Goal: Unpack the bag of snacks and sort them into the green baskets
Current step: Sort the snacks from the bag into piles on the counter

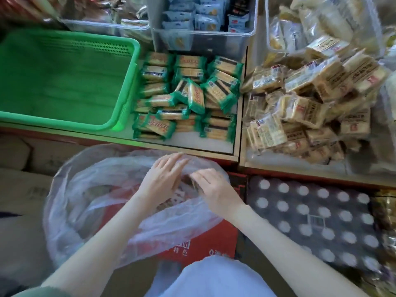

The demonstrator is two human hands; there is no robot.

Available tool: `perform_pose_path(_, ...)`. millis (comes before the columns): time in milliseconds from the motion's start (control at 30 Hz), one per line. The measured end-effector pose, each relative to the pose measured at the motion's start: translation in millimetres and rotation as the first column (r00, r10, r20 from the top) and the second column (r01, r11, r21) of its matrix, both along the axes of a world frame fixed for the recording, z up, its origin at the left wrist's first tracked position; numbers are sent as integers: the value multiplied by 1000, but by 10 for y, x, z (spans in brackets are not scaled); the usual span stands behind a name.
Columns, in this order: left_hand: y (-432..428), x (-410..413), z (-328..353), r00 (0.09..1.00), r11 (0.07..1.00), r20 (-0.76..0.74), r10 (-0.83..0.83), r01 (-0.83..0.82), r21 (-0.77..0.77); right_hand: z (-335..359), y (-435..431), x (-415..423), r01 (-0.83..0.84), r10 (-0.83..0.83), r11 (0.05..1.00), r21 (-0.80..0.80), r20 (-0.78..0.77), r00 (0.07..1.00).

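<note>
A large clear plastic bag [92,202] stands open in front of me on a red carton [203,245]. Both my hands reach into its far side. My left hand [165,176] lies with fairly straight fingers against brown snack packets [186,180] inside the bag. My right hand [211,186] curls its fingers over the same packets from the right. The rest of the bag's contents are blurred behind the plastic. An empty green basket [126,103] sits on the counter at the upper left, apart from both hands.
Green-wrapped cracker packs [188,93] fill a counter compartment right of the basket. Beige packs [310,108] are heaped in the compartment further right. Clear bins [203,39] of snacks stand behind. A dark polka-dot bundle [310,221] lies at my right; cardboard boxes [19,189] at my left.
</note>
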State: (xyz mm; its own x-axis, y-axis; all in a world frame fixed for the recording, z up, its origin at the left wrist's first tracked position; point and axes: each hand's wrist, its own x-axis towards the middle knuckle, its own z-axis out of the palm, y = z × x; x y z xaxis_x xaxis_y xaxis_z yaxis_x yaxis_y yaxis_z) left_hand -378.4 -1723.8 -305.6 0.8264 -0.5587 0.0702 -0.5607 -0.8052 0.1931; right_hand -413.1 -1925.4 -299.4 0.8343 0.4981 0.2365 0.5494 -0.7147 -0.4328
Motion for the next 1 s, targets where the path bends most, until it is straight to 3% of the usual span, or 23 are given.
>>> perform_pose_path(100,424,-199,-146,997,997,-64,47,-43,66,-253,409,-122,-32,-11,978,-204,-207,978)
perform_pose_path(200,748,-381,-281,997,995,-77,31,-23,100,-261,733,-184,-73,-149,880,-469,-418,896)
perform_pose_path(600,1358,-618,-341,999,990,-5,-34,34,137,-593,1509,-571,-24,-258,794,-607,-373,891)
perform_pose_path(700,1357,-562,-269,999,991,5,-41,40,127,-429,1414,-570,61,-223,888,-455,-312,924)
perform_pose_path(800,1228,-443,-156,999,996,26,-33,31,82,-85,1203,-469,235,-255,967,-102,-311,916)
perform_pose_path(867,1056,-315,-48,998,999,44,-44,43,33,222,1030,-352,397,-353,915,73,-335,874)
perform_pose_path(1000,481,-15,251,993,995,76,-87,90,-35,688,416,-49,706,-546,670,231,-490,679)
